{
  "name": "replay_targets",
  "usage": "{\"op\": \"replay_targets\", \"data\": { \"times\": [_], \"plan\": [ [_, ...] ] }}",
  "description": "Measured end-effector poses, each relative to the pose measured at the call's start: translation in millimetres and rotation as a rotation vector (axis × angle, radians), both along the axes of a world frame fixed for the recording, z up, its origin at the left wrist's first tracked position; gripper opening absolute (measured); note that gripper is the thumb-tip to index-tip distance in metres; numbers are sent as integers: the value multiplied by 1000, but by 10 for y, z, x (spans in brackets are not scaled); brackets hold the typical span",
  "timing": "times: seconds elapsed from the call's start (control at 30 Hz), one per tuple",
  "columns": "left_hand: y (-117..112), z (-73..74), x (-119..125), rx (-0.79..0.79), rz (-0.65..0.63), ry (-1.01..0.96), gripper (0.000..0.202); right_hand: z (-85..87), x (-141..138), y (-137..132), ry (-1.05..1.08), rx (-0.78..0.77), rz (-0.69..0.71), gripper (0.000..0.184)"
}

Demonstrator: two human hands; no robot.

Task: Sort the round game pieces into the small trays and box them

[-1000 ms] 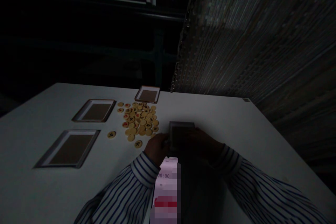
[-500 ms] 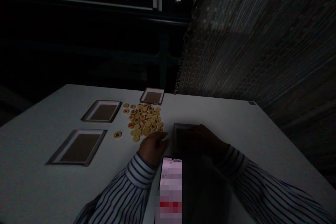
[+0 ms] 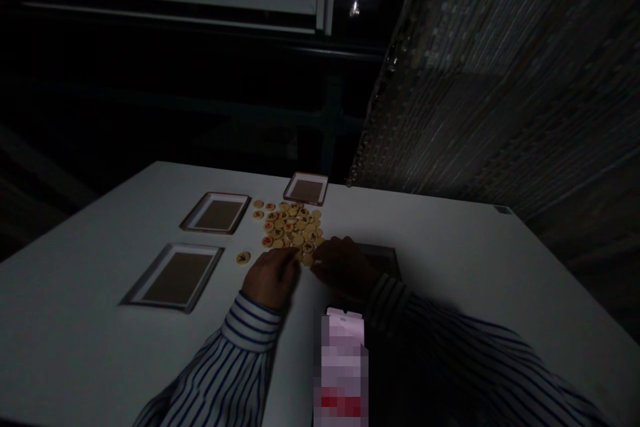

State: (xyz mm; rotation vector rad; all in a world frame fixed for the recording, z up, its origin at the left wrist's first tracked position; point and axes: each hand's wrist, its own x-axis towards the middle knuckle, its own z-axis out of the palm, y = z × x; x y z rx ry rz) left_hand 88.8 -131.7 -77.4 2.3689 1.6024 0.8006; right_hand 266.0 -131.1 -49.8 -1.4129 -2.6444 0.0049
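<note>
Round wooden Chinese chess pieces (image 3: 290, 223), marked in red or black, lie in a loose pile mid-table. At the pile's near left edge is my left hand (image 3: 273, 277), its fingers curled in and their tips beside the nearest pieces. My right hand (image 3: 345, 267) reaches over the pile's near right edge, fingers bunched downward and deep in shadow. Whatever either hand pinches is hidden. Part of a shallow dark tray (image 3: 383, 257) shows behind my right hand. One black-marked piece (image 3: 243, 258) rests alone to the left of my left hand.
Three shallow rimmed trays stand around the pile: a near left tray (image 3: 213, 267), a far left tray (image 3: 243, 207) and a back tray (image 3: 325, 190). A lit phone (image 3: 345, 333) lies between my forearms. A bead curtain (image 3: 440, 113) hangs beyond the white table (image 3: 475, 267).
My right hand has moved left from the dark tray to the pile's edge, uncovering part of that tray. My left hand stays by the pile. The view has shifted slightly.
</note>
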Motion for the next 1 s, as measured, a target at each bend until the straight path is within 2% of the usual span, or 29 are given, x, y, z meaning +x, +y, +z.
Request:
{"op": "replay_targets", "data": {
  "times": [0.3, 0.53, 0.6, 0.67, 0.83, 1.0],
  "plan": [
    [40, -66, -129, -22, 43, -79, 32, -87, -81, 37, -18, 32, 8, 22],
    [32, -63, -106, -11, 48, -146, 29, -15, -120, 62, 29, -42, -58, 23],
    [25, -47, -97, -6, 28, -186, 28, 13, -95, 83, 137, -115, -75, 22],
    [14, -22, -83, -17, -15, -238, 27, 7, -48, 121, 331, -223, -58, 20],
    [-17, 38, -37, -108, -89, -398, 26, -123, 76, 239, 859, -527, 44, 21],
    [-34, 64, -21, -239, -63, -550, 27, -170, 79, 247, 1092, -775, 96, 22]
  ]
}}
